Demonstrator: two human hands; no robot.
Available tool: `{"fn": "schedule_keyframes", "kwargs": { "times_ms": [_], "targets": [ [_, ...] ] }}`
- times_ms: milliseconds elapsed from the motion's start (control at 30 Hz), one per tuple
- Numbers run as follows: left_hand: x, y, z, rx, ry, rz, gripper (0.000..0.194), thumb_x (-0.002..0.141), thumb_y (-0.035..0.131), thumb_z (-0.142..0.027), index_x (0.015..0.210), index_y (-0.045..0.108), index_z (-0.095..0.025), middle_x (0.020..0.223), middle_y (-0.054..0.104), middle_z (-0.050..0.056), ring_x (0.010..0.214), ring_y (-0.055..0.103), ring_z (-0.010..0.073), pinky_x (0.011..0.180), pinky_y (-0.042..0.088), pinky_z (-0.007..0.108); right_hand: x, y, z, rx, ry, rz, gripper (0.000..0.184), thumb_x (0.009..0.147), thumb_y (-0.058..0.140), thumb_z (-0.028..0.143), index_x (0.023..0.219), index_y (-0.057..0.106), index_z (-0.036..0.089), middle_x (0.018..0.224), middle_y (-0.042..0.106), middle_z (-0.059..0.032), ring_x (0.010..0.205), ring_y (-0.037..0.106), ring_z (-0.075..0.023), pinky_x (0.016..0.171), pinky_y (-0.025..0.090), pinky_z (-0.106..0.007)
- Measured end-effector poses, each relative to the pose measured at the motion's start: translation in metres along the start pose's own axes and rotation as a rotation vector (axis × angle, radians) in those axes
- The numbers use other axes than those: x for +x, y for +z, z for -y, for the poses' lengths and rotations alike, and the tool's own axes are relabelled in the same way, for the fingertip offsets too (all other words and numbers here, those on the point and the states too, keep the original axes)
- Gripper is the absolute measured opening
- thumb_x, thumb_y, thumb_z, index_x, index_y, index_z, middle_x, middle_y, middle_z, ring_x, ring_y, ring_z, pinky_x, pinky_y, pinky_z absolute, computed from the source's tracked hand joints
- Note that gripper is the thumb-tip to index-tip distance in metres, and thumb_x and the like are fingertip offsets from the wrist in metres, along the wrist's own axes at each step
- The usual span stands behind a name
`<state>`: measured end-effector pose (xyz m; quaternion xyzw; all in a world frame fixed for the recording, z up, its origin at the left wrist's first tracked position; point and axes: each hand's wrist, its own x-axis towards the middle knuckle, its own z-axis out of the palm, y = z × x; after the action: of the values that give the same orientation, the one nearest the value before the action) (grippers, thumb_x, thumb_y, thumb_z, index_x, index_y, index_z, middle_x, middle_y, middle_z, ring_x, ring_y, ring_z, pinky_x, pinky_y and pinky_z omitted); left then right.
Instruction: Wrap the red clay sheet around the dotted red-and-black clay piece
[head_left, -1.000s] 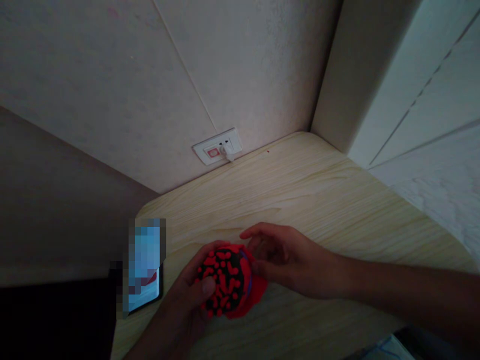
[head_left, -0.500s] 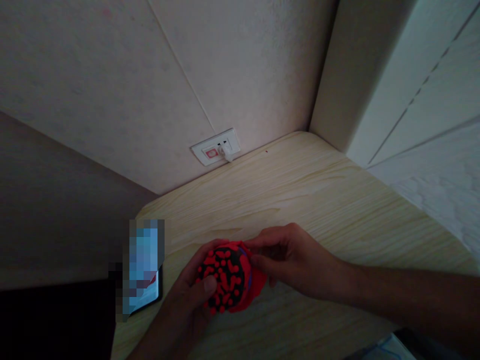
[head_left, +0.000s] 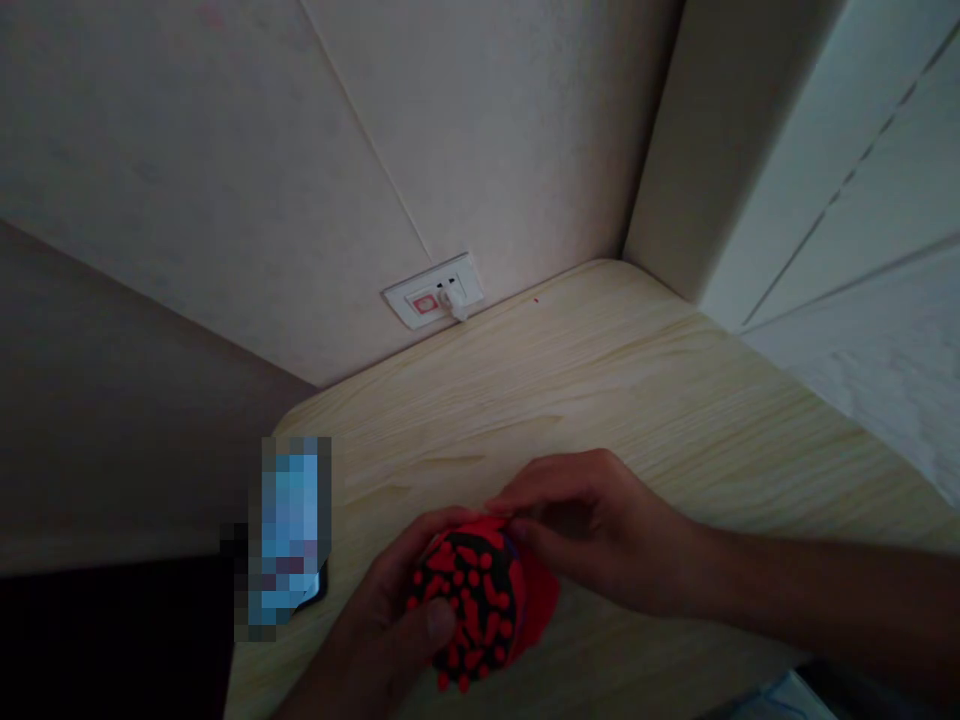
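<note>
Head view: one round clay-like piece, black dotted red (head_left: 480, 610), sits between the hands: left hand (head_left: 397, 625) clamped on it, right hand (head_left: 607, 530) pinching its red rim; dotted face looks finished, rim apparently not.

- Seemingly a room in a home; it is dimly lit;
- beyond the left hand (head_left: 386, 600) and right hand (head_left: 622, 545), a pale, faintly patterned wall (head_left: 225, 170);
- set low in it, a household wall socket (head_left: 431, 292) with a white plug (head_left: 453, 300);
- beneath both hands, a wood-grain tabletop (head_left: 585, 370) with rounded corners, fitted into the corner
</note>
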<state>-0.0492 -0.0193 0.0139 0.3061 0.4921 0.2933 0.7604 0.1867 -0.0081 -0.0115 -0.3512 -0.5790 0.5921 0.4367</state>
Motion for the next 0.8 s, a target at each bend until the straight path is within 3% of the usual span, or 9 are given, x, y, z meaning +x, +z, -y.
{"fn": "schedule_keyframes", "kwargs": {
  "times_ms": [100, 233, 367, 467, 633, 800],
  "targets": [
    [0.004, -0.001, -0.003, 0.021, -0.001, 0.022, 0.055, 0.067, 0.091, -0.038, 0.118, 0.073, -0.030, 0.119, 0.075, 0.007, 0.107, 0.071, 0.0296, 0.088, 0.057, 0.035, 0.001, -0.004, 0.005, -0.047, -0.069, 0.045, 0.019, 0.092, 0.064, 0.016, 0.102, 0.080, 0.016, 0.104, 0.077, -0.0106, 0.089, 0.072, -0.0203, 0.075, 0.057, -0.030],
    [0.012, 0.000, -0.013, 0.047, -0.021, 0.074, 0.063, 0.069, 0.091, -0.038, 0.127, 0.068, -0.032, 0.119, 0.075, 0.006, 0.106, 0.071, 0.0276, 0.086, 0.057, 0.032, 0.012, -0.012, 0.010, 0.209, 0.158, 0.026, 0.021, 0.091, 0.071, 0.032, 0.092, 0.078, 0.012, 0.091, 0.078, -0.0106, 0.080, 0.071, -0.0188, 0.072, 0.056, -0.030],
    [0.021, 0.003, -0.028, 0.063, -0.079, 0.183, 0.099, 0.069, 0.091, -0.039, 0.154, 0.041, -0.036, 0.112, 0.076, 0.007, 0.098, 0.074, 0.0272, 0.086, 0.057, 0.035, 0.027, -0.023, 0.014, 0.312, 0.346, 0.053, 0.028, 0.077, 0.085, 0.038, 0.081, 0.074, 0.013, 0.076, 0.076, -0.0044, 0.070, 0.069, -0.0144, 0.070, 0.055, -0.026],
    [0.024, 0.006, -0.038, 0.084, -0.075, 0.203, 0.110, 0.071, 0.090, -0.037, 0.160, 0.027, -0.036, 0.116, 0.076, 0.009, 0.101, 0.074, 0.0295, 0.087, 0.057, 0.036, 0.034, -0.029, 0.014, 0.313, 0.405, 0.064, 0.032, 0.073, 0.088, 0.039, 0.084, 0.073, 0.013, 0.074, 0.076, -0.0029, 0.066, 0.068, -0.0138, 0.068, 0.056, -0.027],
    [0.028, 0.008, -0.049, 0.116, -0.093, 0.191, 0.096, 0.072, 0.087, -0.031, 0.155, 0.039, -0.033, 0.124, 0.073, 0.010, 0.107, 0.073, 0.0298, 0.087, 0.057, 0.034, 0.036, -0.032, 0.006, 0.380, 0.388, 0.106, 0.040, 0.077, 0.084, 0.040, 0.107, 0.075, 0.015, 0.085, 0.079, -0.0032, 0.065, 0.071, -0.0143, 0.068, 0.058, -0.030],
    [0.035, 0.008, -0.052, 0.139, -0.085, 0.197, 0.086, 0.072, 0.086, -0.027, 0.149, 0.048, -0.029, 0.122, 0.073, 0.010, 0.103, 0.073, 0.0279, 0.085, 0.056, 0.033, 0.036, -0.034, 0.002, 0.403, 0.375, 0.147, 0.040, 0.081, 0.081, 0.039, 0.114, 0.076, 0.015, 0.088, 0.081, -0.0046, 0.070, 0.073, -0.0157, 0.071, 0.059, -0.030]
  ]
}}
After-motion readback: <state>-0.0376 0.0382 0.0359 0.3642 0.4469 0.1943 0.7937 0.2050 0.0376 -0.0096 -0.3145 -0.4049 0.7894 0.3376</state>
